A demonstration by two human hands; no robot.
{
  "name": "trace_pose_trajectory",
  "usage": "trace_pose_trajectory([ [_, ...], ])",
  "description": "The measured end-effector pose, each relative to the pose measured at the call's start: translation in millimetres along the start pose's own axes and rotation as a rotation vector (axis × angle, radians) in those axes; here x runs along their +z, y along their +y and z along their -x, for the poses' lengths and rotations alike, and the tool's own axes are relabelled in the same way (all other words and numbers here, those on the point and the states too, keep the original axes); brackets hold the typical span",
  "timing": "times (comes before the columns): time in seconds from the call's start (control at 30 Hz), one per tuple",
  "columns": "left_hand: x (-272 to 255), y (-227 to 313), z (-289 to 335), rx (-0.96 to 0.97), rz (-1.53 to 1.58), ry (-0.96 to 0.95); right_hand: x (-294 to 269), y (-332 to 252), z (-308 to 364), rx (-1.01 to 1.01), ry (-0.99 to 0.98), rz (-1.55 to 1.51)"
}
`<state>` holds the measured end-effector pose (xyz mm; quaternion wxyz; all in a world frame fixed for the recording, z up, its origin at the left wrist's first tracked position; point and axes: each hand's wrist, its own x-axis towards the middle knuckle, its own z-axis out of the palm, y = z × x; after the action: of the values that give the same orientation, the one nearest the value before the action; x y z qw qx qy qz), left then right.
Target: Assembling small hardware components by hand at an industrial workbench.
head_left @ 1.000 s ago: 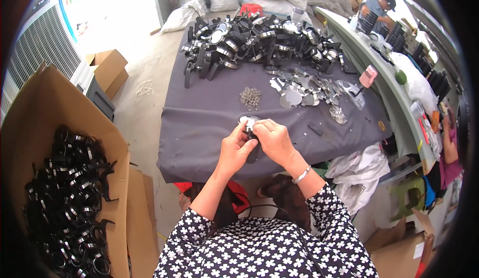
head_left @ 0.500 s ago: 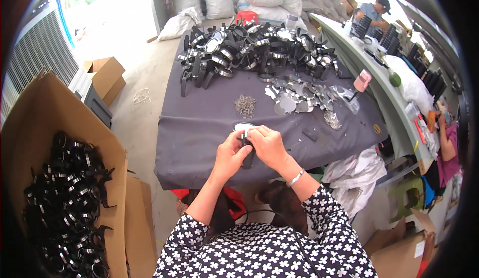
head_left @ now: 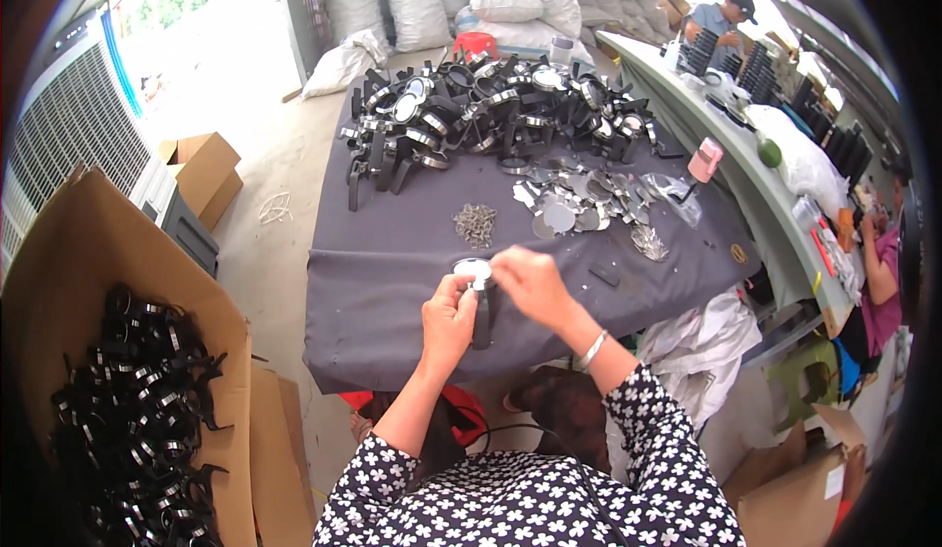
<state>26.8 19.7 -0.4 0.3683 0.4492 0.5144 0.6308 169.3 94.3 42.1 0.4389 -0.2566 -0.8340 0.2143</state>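
Near the front of the table, my left hand (head_left: 448, 326) grips a black-handled part with a round shiny head (head_left: 482, 321), its handle pointing toward me. My right hand (head_left: 535, 287) is just to the right of that head, fingers curled together; whatever they may hold is hidden. Beyond my hands lies a small heap of little metal pieces (head_left: 475, 225). Flat silver discs (head_left: 558, 217) are spread to its right, beside a small pile of thin shiny pieces (head_left: 649, 243).
Similar black parts (head_left: 491, 105) are heaped across the table's far end. A cardboard box (head_left: 231, 370) at left holds many more. A pink device (head_left: 706, 159) stands at the table's right edge. Two people work along the bench (head_left: 687, 105) at right.
My right hand has drawn away from the part's head toward the right. The part, still in my left hand, now shows more of its head and handle. The view has shifted slightly.
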Motion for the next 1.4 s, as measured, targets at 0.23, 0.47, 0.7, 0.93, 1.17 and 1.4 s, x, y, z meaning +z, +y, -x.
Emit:
trace_pose_trajectory([
  [0.23,1,-3,-1,0.037,-0.029,0.024,11,55,-45,0.335,-0.109,0.362],
  [0.47,2,-4,1,0.011,-0.005,0.021,20,74,-42,0.439,-0.251,0.516],
  [0.7,-4,-11,0,0.059,-0.070,-0.010,0,52,-42,0.489,-0.299,0.574],
  [0.93,2,3,1,-0.003,-0.008,0.010,7,72,-39,0.095,-0.351,0.626],
  [1.17,-4,0,1,-0.003,-0.017,-0.047,-10,42,-41,-0.131,-0.387,0.803],
  [1.4,-2,4,1,0.030,-0.036,-0.052,-8,-19,11,0.408,-0.081,-0.340],
])
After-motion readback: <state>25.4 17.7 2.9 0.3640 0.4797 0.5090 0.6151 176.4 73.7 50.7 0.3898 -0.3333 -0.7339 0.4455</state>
